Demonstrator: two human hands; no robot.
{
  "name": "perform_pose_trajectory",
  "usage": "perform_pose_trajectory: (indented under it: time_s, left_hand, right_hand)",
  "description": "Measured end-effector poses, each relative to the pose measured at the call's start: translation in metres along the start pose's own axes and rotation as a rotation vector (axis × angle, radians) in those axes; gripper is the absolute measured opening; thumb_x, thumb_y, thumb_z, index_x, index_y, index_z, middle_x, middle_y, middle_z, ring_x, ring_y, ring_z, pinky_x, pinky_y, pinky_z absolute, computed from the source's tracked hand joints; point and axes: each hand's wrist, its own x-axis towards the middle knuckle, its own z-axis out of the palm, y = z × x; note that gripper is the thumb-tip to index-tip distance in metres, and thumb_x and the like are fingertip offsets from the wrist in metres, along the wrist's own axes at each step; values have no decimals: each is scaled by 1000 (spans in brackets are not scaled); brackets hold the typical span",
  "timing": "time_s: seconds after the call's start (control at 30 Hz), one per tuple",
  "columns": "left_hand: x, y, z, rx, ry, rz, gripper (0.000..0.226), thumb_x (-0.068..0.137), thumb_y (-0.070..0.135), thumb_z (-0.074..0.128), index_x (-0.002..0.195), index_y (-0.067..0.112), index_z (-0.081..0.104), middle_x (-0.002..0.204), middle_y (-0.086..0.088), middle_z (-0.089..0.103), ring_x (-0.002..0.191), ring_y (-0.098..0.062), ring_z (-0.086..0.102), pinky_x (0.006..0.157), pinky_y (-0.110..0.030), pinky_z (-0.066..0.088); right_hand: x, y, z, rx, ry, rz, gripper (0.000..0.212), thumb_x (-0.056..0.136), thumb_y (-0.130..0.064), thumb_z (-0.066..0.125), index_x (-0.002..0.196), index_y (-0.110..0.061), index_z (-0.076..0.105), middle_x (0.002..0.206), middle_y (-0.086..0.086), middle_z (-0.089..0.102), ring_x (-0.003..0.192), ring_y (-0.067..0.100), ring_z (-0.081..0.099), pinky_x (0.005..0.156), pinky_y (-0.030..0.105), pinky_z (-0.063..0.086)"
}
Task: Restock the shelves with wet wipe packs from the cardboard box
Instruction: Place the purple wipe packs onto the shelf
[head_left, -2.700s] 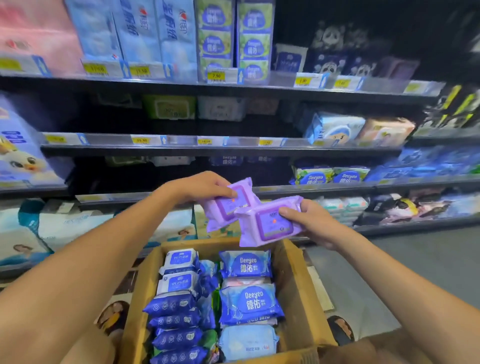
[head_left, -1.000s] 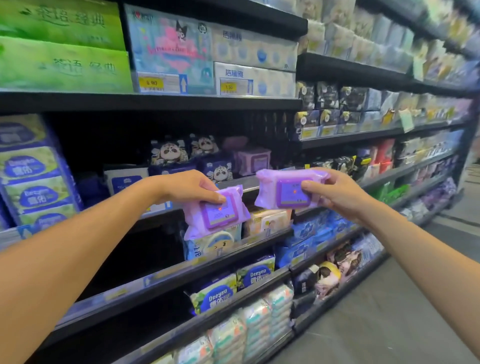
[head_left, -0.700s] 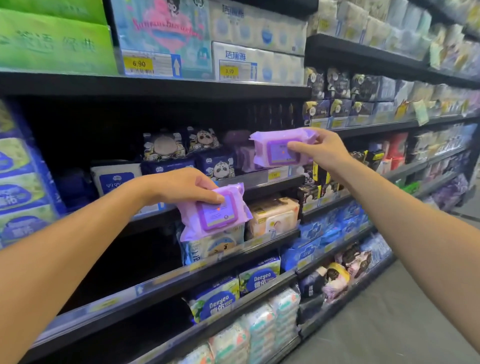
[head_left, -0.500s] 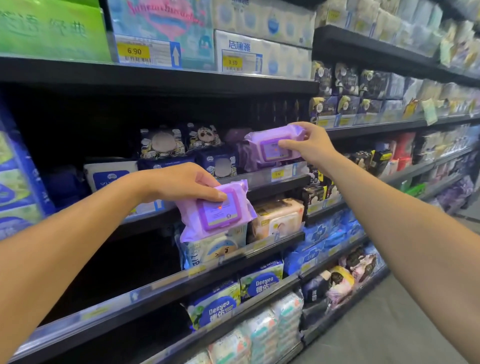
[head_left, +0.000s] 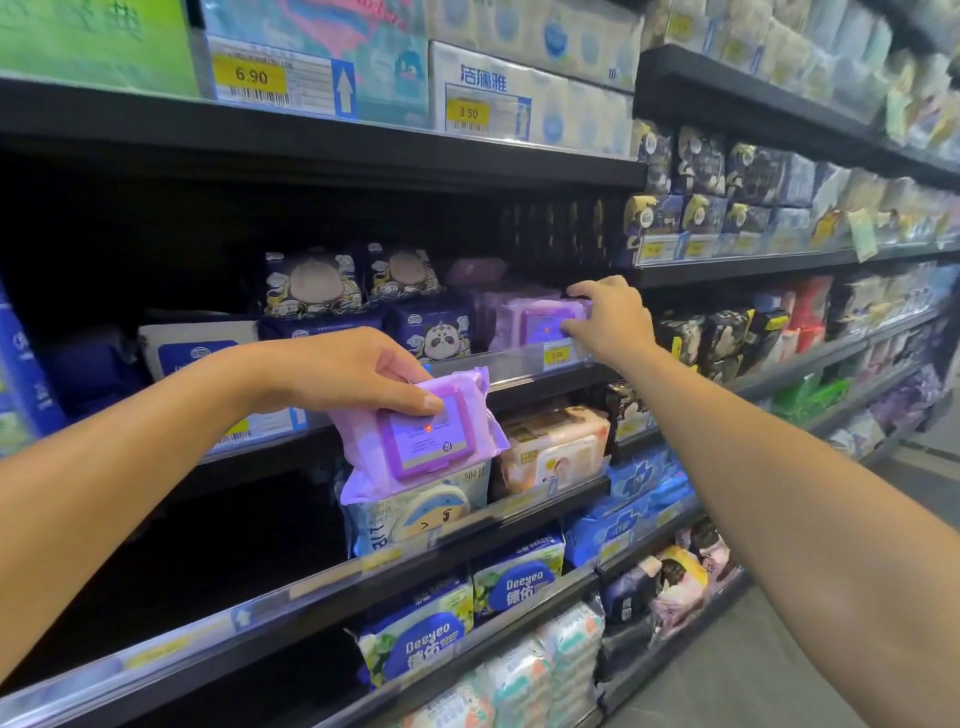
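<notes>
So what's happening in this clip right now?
A person is stocking purple wet wipe packs. The right hand is seating one purple pack on the shelf beside the panda-print packs, above the 3.00 price tag. The left hand holds a second purple pack in front of the shelves, not yet placed.

The purple pack (head_left: 423, 441) in the left hand (head_left: 358, 371) was soft glossy plastic film, wrinkled at its sealed edges, with a smooth rigid plastic lid. At two o'clock from it, a second purple pack (head_left: 535, 325) shone likewise. The shelf (head_left: 363, 156) looked like matt black metal, its price strip (head_left: 519, 358) clear glossy plastic.
</notes>
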Motion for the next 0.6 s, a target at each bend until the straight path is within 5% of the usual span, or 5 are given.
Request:
perform_pose_trajectory:
  time_s: [0.1,0.17,0.4,0.6]
  left_hand:
    - [-2,2,0,-6,4,-8,30,96,42,68,110,18,77,99,-3,80,85,-20,78,69,-24,59]
    - [-3,2,1,-18,-4,-14,30,96,41,67,111,17,76,99,-5,80,84,-22,78,68,-25,60]
    - [-5,4,2,-23,-12,-29,30,97,39,67,115,16,75,101,-5,80,84,-24,78,70,-30,63]
    - [-2,3,2,-26,-23,-34,28,97,40,68,111,17,76,101,-7,80,89,-30,78,80,-44,65]
  right_hand:
    - [-21,-11,-1,-122,106,-178,24,99,-45,57,109,-28,70,115,3,63,106,24,59,94,47,50]
    - [-32,-17,1,-196,-59,-242,44,103,-55,37,93,-28,70,103,1,67,101,26,61,98,49,46]
    - [-32,-19,0,-207,-336,-122,83,96,-78,4,136,-35,62,151,4,54,144,30,42,120,66,5]
    - [-25,-13,-2,-210,-374,-72,86,92,-81,1,144,-38,55,156,8,48,149,30,35,122,63,-1]
